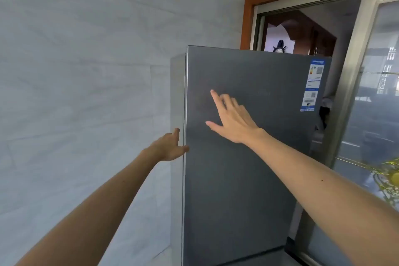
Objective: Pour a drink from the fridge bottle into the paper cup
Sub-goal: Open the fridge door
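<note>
Grey-tiled wall flanks the fridge (248, 136); left hand (171, 147), spread, should hook the door edge at 9 o'clock and pull, while spread right hand (232, 121) lies flat on the door.

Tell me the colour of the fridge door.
The fridge door is dark grey with a brushed metallic finish, seen in the head view.

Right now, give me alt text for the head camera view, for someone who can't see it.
A person's left hand reaches to the left edge of a closed grey fridge door while the right hand is spread open against its front. A pale tiled wall is on the left, a glass sliding door on the right.
</note>
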